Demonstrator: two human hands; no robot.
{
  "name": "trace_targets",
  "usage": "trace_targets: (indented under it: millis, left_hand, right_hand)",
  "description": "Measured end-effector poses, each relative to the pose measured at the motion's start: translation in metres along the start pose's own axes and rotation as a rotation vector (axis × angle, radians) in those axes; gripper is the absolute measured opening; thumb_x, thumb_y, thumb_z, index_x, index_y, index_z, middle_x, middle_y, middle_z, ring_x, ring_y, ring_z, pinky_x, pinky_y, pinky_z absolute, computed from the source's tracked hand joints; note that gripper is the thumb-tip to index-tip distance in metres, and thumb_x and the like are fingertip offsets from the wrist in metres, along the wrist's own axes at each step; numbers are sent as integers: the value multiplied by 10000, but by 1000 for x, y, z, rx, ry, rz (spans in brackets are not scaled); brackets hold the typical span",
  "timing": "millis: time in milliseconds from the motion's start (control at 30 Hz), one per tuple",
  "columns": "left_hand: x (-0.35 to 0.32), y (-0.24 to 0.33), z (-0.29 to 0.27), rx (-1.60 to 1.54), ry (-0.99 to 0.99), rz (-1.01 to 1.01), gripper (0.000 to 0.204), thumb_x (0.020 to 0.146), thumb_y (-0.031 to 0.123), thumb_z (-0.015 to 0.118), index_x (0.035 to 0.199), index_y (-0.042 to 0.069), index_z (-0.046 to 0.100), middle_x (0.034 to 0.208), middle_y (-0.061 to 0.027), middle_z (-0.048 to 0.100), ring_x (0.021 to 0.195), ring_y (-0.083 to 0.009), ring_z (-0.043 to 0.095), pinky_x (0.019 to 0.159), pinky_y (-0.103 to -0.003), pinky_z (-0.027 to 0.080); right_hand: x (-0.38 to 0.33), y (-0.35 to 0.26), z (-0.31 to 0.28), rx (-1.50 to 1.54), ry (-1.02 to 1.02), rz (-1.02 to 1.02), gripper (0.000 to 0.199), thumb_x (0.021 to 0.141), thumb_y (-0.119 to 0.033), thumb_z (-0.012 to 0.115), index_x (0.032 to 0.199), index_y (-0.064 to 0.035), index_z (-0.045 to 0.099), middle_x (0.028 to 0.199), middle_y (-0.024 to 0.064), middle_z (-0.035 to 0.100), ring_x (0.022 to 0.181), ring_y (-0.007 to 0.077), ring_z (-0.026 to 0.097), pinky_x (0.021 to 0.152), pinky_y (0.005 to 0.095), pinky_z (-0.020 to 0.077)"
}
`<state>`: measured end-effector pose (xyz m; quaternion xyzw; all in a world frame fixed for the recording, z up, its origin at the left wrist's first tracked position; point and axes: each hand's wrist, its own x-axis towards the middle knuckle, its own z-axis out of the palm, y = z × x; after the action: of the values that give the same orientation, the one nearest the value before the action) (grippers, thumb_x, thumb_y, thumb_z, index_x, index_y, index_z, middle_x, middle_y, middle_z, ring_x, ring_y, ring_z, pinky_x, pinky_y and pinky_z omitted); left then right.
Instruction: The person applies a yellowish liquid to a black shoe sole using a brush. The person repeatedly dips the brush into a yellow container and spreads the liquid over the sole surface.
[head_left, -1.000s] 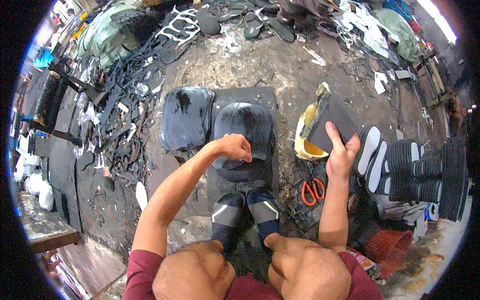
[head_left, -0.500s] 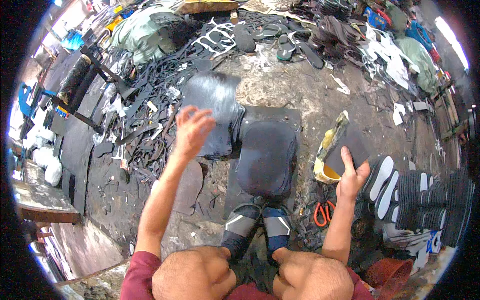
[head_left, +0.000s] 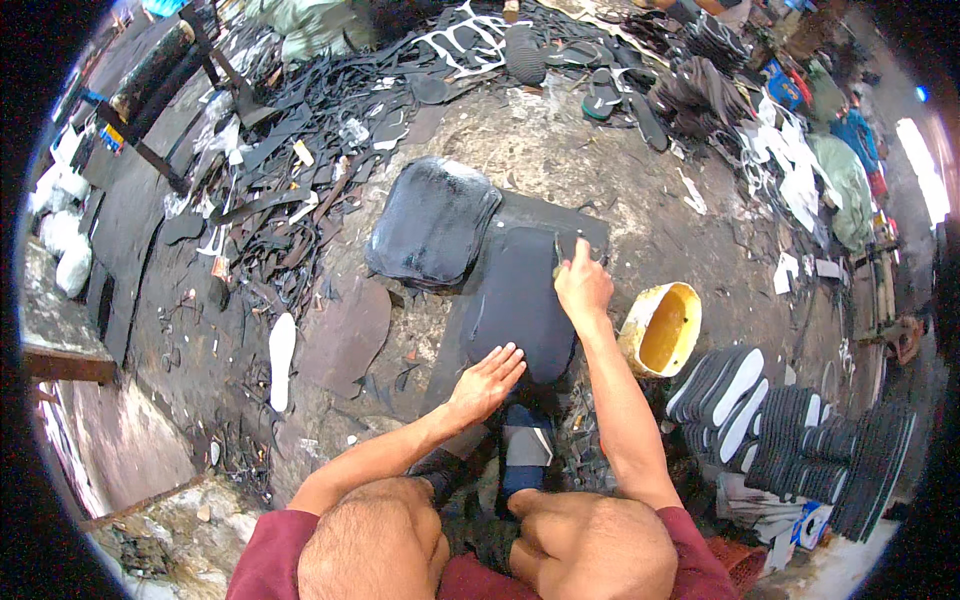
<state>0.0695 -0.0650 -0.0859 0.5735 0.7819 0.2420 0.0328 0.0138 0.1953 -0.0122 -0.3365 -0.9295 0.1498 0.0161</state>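
A stack of black rounded sheets [head_left: 522, 300] lies on a dark board [head_left: 445, 350] in front of my feet. My left hand [head_left: 488, 383] rests on the stack's near left corner, fingers stretched out and palm down. At the stack's right edge my right hand [head_left: 584, 288] is closed, with one finger pointing forward; a small narrow thing shows at its left side, too little to name. Another pile of black sheets [head_left: 430, 225], shiny and whitish along its far edge, lies beyond to the left. Right of my right hand stands a cut-open yellow container [head_left: 640, 335] with yellowish liquid inside.
Stacked black soles [head_left: 715, 390], some with white tops, stand at the right. A white sole [head_left: 282, 362] and a brown sheet [head_left: 345, 335] lie at left. Dark offcuts [head_left: 290, 190] heap up at far left. Slippers [head_left: 600, 95] and white scraps [head_left: 790, 150] lie farther back.
My left hand has come down from above the far pile onto the near stack. My right hand has moved left from the container to the stack; the dark flat piece it held no longer shows clearly.
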Motion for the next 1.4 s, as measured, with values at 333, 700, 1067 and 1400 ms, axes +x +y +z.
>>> trace_targets:
  millis: [333, 700, 1067, 1400]
  left_hand:
    - [-6, -8, 6, -113, 91, -28, 631, 862, 152, 619, 1478, 64, 514, 1538, -148, 504, 1431, -327, 472, 1207, -469, 378]
    - [10, 1, -21, -40, -48, 1, 666, 801, 29, 592, 1454, -46, 490, 1566, -198, 453, 1519, -339, 344, 1266, -452, 280]
    - [-24, 60, 9, -79, -279, 711, 549, 877, 110, 554, 1424, 63, 567, 1531, -143, 524, 1243, -316, 595, 1115, -444, 451]
    - [35, 21, -12, -104, -176, -4, 483, 833, 87, 621, 1311, 23, 602, 1438, -151, 598, 847, -259, 746, 662, -410, 622]
  right_hand:
    - [-57, -122, -9, -204, -814, -1285, 496, 721, -179, 667, 1191, -302, 762, 983, 156, 770, 890, 316, 756, 793, 468, 596]
    - [-12, -21, 21, -50, -295, -661, 349, 896, -284, 687, 1243, -320, 717, 1062, 124, 765, 927, 374, 738, 814, 516, 593]
    - [-169, -62, -31, 219, -430, -677, 340, 889, -106, 691, 1224, -163, 703, 1087, 115, 765, 980, 286, 744, 795, 420, 602]
    - [32, 28, -34, 259, -286, -835, 522, 745, 43, 575, 1126, -233, 802, 1178, 47, 764, 1144, 274, 710, 957, 386, 574]
